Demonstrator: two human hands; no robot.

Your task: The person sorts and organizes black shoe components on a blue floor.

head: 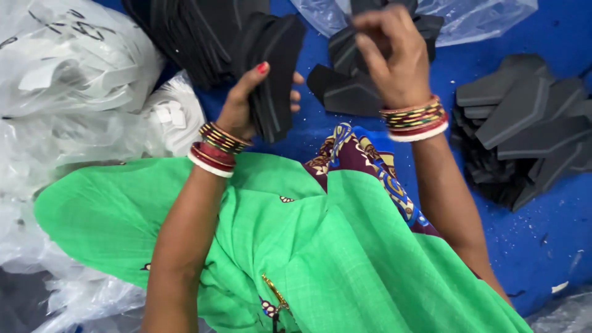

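My left hand (243, 102) grips a stack of flat black foam pieces (274, 74), held upright with the thumb on top. Farther ahead, my right hand (391, 52) has its fingers closed on black foam pieces (345, 49) at the mouth of a clear plastic bag (475, 21). Just below that hand, more loose black pieces (342, 92) lie on the blue sheet (555, 240). Both wrists wear several coloured bangles. Green cloth (296, 246) covers my lap in front.
A heap of black foam pieces (524, 129) lies on the blue sheet at the right. Another dark pile (185, 31) sits at the top centre. White plastic bags (68, 92) with white cut pieces fill the left side.
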